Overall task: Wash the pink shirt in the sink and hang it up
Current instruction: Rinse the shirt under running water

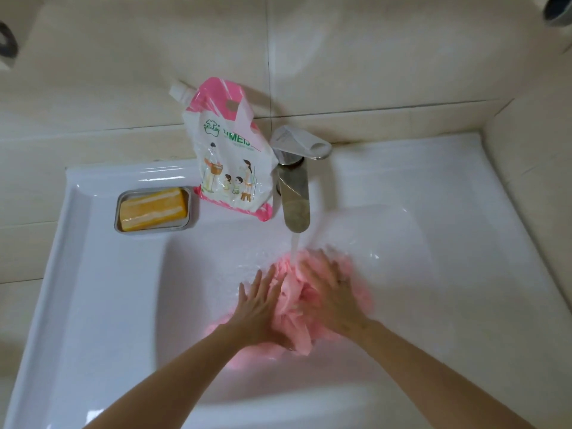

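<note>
The pink shirt [294, 305] lies bunched and wet in the basin of the white sink [102, 305], under the running stream from the metal faucet [295, 205]. My left hand [260, 308] presses flat against the shirt's left side, fingers spread. My right hand [334, 292] lies on top of the shirt's right part, fingers spread and blurred by motion. The shirt is squeezed between both palms. Much of the fabric is hidden beneath the hands.
A pink and white detergent pouch [229, 156] leans against the tiled wall next to the faucet handle [301, 142]. A metal soap dish [154, 229] with a yellow soap bar [153, 209] sits on the sink's left ledge. Beige tiles surround the sink.
</note>
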The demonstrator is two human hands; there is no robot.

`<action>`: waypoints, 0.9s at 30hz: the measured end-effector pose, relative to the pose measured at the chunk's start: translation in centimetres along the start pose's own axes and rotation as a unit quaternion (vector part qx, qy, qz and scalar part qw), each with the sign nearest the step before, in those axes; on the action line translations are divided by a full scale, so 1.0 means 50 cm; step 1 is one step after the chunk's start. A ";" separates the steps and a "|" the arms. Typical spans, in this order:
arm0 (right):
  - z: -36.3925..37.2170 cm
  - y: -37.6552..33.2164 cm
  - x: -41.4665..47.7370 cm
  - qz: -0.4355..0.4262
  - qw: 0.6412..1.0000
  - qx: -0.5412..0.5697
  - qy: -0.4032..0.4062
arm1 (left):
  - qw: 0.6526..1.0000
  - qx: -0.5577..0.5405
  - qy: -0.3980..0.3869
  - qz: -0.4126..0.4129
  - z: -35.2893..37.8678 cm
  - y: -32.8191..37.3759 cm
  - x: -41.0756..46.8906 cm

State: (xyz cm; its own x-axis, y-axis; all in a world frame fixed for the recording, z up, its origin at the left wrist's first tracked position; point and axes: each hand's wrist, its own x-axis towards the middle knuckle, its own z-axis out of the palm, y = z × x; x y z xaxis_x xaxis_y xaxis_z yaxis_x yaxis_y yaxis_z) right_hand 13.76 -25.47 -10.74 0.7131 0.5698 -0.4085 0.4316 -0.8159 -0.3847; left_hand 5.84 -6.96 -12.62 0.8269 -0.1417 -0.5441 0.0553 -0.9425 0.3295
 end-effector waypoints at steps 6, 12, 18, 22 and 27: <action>0.070 -0.002 0.010 -0.062 0.995 -0.083 -0.006 | 0.997 0.048 0.057 -0.003 0.062 0.000 0.018; 0.107 0.011 0.028 -0.078 0.992 -0.087 0.055 | 0.987 0.016 0.161 -0.008 0.070 0.006 0.030; 0.103 0.007 0.042 -0.085 0.987 -0.092 0.096 | 0.972 0.061 0.225 -0.015 0.068 0.016 0.047; 0.107 0.010 0.043 -0.047 0.994 -0.085 0.045 | 0.983 0.055 0.171 -0.031 0.067 0.016 0.056; 0.037 0.035 0.038 -0.102 0.993 -0.052 -0.040 | 0.992 0.066 0.106 0.021 0.021 -0.009 0.022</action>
State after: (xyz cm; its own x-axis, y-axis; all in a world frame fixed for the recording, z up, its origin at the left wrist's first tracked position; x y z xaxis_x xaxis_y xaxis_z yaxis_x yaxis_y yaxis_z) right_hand 14.85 -25.62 -13.75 0.5603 0.7270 -0.3968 0.6208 -0.6858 -0.3799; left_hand 6.11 -7.00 -14.18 0.9270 -0.1288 -0.3522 -0.0449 -0.9705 0.2370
